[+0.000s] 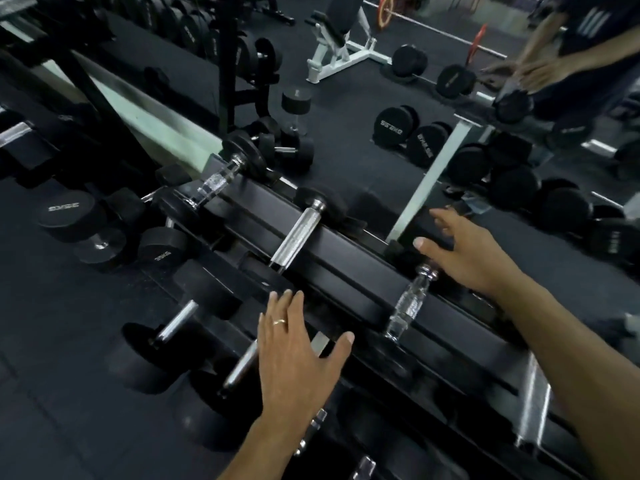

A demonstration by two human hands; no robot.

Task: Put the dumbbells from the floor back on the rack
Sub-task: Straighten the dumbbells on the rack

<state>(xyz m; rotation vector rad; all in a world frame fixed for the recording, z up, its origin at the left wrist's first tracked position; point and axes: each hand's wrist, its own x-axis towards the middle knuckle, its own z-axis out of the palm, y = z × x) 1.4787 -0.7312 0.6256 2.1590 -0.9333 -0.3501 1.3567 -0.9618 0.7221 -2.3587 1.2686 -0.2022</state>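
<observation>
A black dumbbell rack [346, 268] runs diagonally from upper left to lower right, against a mirror. Three dumbbells lie across its top rails: one with a chrome handle [216, 183] at the upper left, a second [298, 233] in the middle, and a third [410, 299] on the right. My left hand [298, 355] hovers open, palm down, over a lower-tier dumbbell handle [242, 368]. Open as well, my right hand [464, 251] is spread beside the far end of the right dumbbell, and whether it touches is unclear. Neither hand holds anything.
Large black dumbbells [69, 216] stand on the dark rubber floor at the left. Another dumbbell [173, 323] rests on the lower tier. The mirror [429, 174] reflects a white bench [343, 53], more dumbbells and my own arms at the upper right.
</observation>
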